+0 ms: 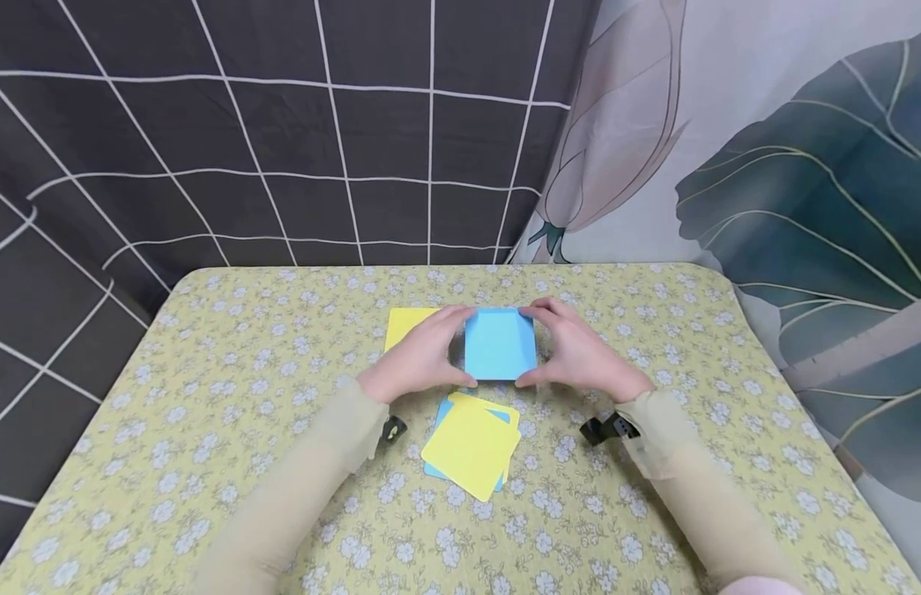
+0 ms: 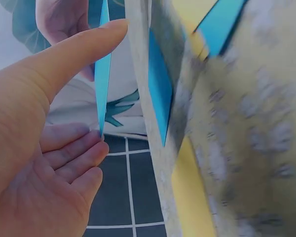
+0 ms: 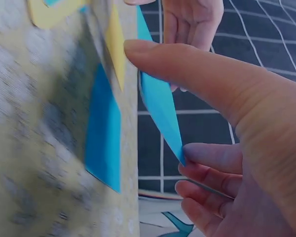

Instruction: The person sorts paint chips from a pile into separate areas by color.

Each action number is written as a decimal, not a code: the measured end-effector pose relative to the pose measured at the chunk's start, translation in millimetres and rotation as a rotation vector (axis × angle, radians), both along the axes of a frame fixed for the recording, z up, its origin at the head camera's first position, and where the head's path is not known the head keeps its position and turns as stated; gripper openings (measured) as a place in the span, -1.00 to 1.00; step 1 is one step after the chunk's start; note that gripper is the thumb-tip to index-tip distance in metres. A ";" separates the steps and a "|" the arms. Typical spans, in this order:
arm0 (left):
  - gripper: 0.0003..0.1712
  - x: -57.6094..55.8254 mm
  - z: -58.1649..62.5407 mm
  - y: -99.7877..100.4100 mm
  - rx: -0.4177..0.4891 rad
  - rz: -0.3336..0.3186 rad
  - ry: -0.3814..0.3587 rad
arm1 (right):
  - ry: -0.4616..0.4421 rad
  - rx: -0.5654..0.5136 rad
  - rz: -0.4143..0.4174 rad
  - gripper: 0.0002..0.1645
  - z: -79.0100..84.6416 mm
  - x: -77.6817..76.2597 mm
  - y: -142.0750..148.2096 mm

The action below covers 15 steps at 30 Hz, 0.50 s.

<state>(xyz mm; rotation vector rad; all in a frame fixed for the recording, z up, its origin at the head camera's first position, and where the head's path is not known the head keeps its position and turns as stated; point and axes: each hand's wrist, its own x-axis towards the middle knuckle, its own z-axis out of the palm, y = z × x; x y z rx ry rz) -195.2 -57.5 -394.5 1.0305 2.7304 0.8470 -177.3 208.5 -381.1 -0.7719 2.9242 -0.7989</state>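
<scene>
Between my two hands a thin blue square card [image 1: 500, 344] is held level above the table, by its edges. My left hand [image 1: 421, 354] pinches its left side, thumb at the near corner and fingers at the far one. On the opposite side my right hand [image 1: 583, 354] grips it the same way. Both wrist views show a gap under the held card [image 3: 162, 106]. A second blue card [image 3: 103, 136] lies on the cloth below, hidden from the head view. Left of it is a yellow card [image 1: 406, 326], partly covered by my left hand.
Nearer to me lies a loose, fanned pile of yellow and blue square cards [image 1: 471, 450], a yellow one on top. A yellow floral cloth [image 1: 230, 397] covers the table. Behind hangs a dark gridded curtain [image 1: 282, 132], with a leaf-patterned curtain [image 1: 817, 207] at the right.
</scene>
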 end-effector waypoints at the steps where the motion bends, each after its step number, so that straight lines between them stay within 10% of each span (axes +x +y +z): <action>1: 0.23 -4.1 1.4 1.5 0.005 0.004 -0.001 | -0.003 0.000 -0.003 0.27 1.6 -4.7 0.4; 15: 0.22 -44.2 1.5 19.2 -0.040 0.050 -0.094 | -0.152 0.043 -0.064 0.23 -2.7 -52.3 0.3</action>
